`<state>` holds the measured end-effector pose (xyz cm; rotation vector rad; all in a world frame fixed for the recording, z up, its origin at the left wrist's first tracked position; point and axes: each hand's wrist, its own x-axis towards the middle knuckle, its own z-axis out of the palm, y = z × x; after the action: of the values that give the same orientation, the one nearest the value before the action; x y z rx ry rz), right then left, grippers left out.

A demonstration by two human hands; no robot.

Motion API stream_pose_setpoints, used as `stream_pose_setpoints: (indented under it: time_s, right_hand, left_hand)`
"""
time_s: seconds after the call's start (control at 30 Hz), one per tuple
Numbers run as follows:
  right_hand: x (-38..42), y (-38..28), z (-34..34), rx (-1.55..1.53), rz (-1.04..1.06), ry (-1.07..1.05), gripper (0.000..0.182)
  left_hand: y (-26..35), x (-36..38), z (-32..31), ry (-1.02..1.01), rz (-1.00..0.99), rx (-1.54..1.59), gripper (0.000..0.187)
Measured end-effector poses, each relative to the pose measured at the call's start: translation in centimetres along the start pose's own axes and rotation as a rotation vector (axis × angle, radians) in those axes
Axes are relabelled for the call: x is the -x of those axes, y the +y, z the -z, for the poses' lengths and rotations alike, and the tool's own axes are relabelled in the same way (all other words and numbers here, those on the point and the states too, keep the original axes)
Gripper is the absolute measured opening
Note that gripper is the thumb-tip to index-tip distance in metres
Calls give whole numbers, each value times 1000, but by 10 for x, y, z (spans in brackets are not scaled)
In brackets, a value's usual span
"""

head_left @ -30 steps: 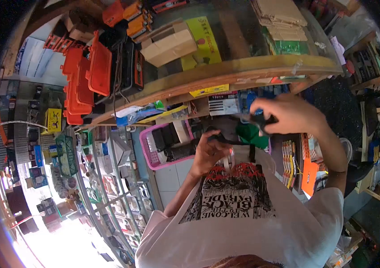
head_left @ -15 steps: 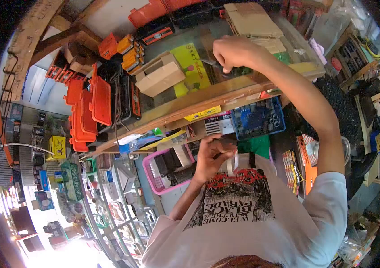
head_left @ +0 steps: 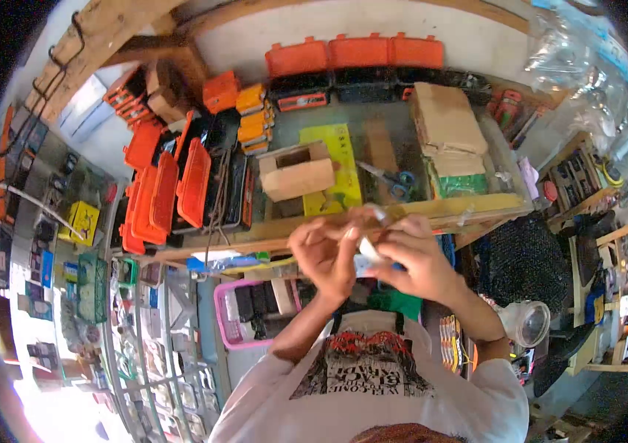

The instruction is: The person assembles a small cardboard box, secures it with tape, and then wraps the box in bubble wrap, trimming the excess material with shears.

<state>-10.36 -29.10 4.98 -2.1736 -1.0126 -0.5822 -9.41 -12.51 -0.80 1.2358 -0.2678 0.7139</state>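
Both hands are together in front of the chest, at the counter's front edge. Curled fingers of my left hand (head_left: 323,257) are at the left side of a small white item (head_left: 367,251), which looks like a ring or strip of tape. My right hand (head_left: 419,258) pinches at its other side. Fingers and blur hide part of the item. Beyond the hands, scissors (head_left: 395,181) with blue-and-dark handles lie on the glass counter, right of a yellow package (head_left: 341,166) and an opened cardboard box (head_left: 298,177).
Orange-lidded cases (head_left: 153,196) stand at the counter's left, and stacked brown cardboard (head_left: 447,122) at its right. Below the wooden edge (head_left: 255,240) is a pink basket (head_left: 222,325). A clear plastic jar (head_left: 529,323) is to the right.
My right hand has come back from the counter to meet my left hand at the white item. The scissors now show lying on the glass. The view has shifted.
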Motion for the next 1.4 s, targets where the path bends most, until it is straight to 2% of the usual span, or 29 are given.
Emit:
stream_pose_setpoints:
  time_s: [0.07, 0.13, 0.2, 0.27, 0.33, 0.37, 0.5, 0.6, 0.63, 0.73, 0.77, 0.9, 1.1, 1.2, 1.3, 1.4]
  right_hand:
    - [4, 6, 3, -69, -141, -61, 26]
    - [6, 13, 11, -43, -278, -117, 27]
    - [17, 30, 13, 47, -231, -99, 30]
    - [21, 39, 15, 38, -244, -130, 28]
    - [18, 42, 15, -12, -256, -176, 33]
    - [18, 44, 14, -14, -223, -165, 34]
    - [-3, 42, 15, -63, -33, -260, 36]
    - [-13, 41, 19, 3, -66, -260, 35]
    - [-16, 48, 22, 62, -31, -261, 31]
    - [-21, 74, 25, 154, -108, -233, 26]
    - [-25, 79, 26, 174, -172, -256, 23]
    - [-31, 90, 24, 305, -193, -387, 29]
    - [-29, 73, 26, 383, -158, -287, 33]
    - [-20, 64, 30, 287, -305, -211, 33]
    - [-12, 50, 38, 172, -245, -147, 30]
    - [4, 23, 29, -232, -410, -101, 28]
  left_hand:
    - [-3, 1, -9, 41, 43, 42, 53]
    - [-12, 9, -4, 8, 184, 126, 59]
    - [-18, 17, 5, -244, 106, 176, 71]
    - [-13, 17, 14, -440, -59, -168, 82]
    - [-23, 20, 18, -456, -185, -146, 83]
    - [-20, 24, 20, -440, -133, -134, 84]
    - [-1, 20, 36, -403, -137, -186, 83]
    - [5, 26, 54, -356, -26, 8, 85]
    - [10, 29, 60, -326, -4, 8, 79]
    - [29, 51, 77, -321, 254, 44, 71]
    - [32, 55, 79, -326, 283, 77, 68]
    - [37, 70, 82, -362, 400, 146, 60]
    - [39, 76, 75, -445, 448, 118, 61]
    - [41, 78, 67, -482, 440, 122, 63]
    - [44, 75, 61, -543, 425, 98, 65]
    - [47, 73, 57, -611, 410, 64, 69]
